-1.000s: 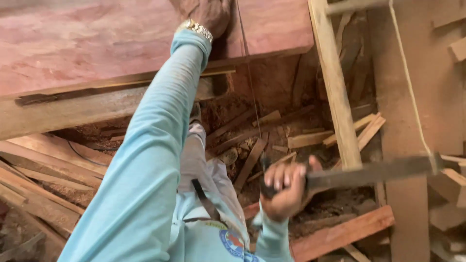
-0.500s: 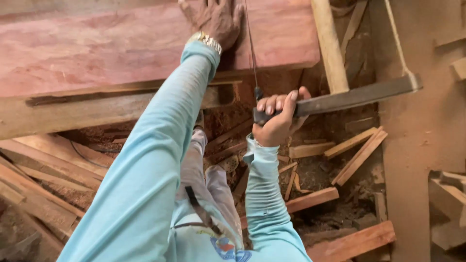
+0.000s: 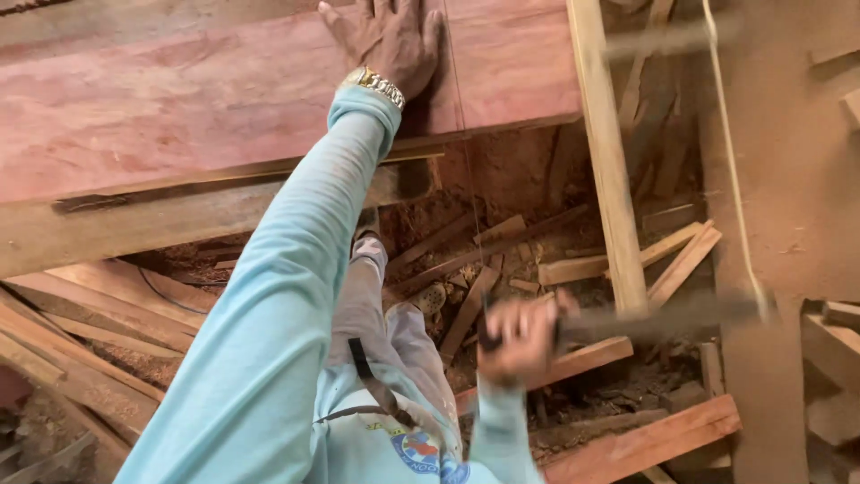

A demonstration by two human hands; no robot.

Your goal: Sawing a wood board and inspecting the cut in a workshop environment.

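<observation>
1. The left hand (image 3: pixel 387 40) is seen laid flat, fingers spread, on the broad reddish plank (image 3: pixel 179 99) at the top of the view; nothing is pinched by it. A metal watch (image 3: pixel 374 86) is worn at that wrist, above a light blue sleeve (image 3: pixel 269 296).
2. The right hand (image 3: pixel 520 339) is closed in a fist around the handle of a saw (image 3: pixel 663 315), low in the view and right of centre. Hand and saw are blurred; the teeth cannot be made out.
3. The saw is held roughly level, reaching to the right, below the plank and apart from it.
4. A thin dark line (image 3: pixel 455 81) is seen running down across the plank just right of the left hand.
5. A pale wooden post (image 3: pixel 609 179) is noted crossing from the top down behind the saw.
6. Offcuts (image 3: pixel 627 264) and sawdust are scattered on the floor (image 3: pixel 502 179) under the plank; a reddish strip (image 3: pixel 645 444) lies at lower right.
</observation>
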